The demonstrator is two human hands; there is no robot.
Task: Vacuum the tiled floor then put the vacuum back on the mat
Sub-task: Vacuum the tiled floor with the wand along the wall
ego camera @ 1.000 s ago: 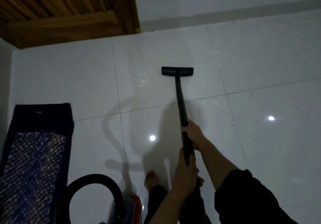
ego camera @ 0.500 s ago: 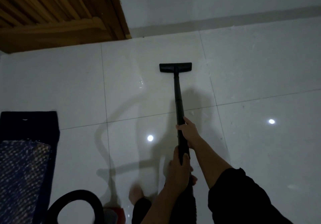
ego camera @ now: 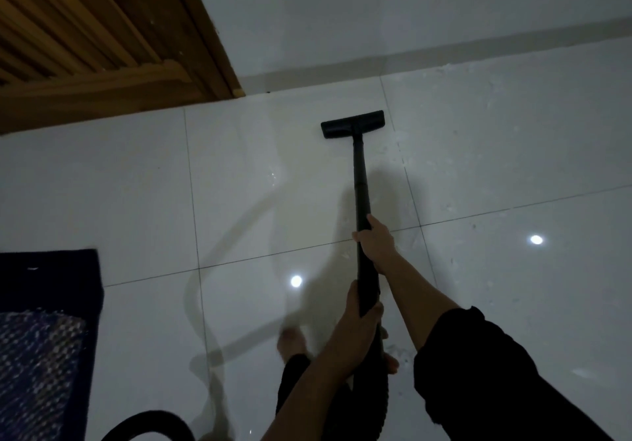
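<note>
Fingers point(ego camera: 359, 235) of both hands grip vacuum wand point(ego camera: 360, 184).

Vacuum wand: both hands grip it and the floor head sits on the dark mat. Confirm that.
Not quite. In the head view both hands, left and right, do grip the vacuum wand, but the floor head sits on the white tiled floor, well apart from the dark mat.

The vacuum head point(ego camera: 352, 124) rests on the tiled floor point(ego camera: 513, 167) near the wall point(ego camera: 376, 12); the mat point(ego camera: 44, 331) lies far left of it, the door point(ego camera: 85, 36) behind the mat.
</note>
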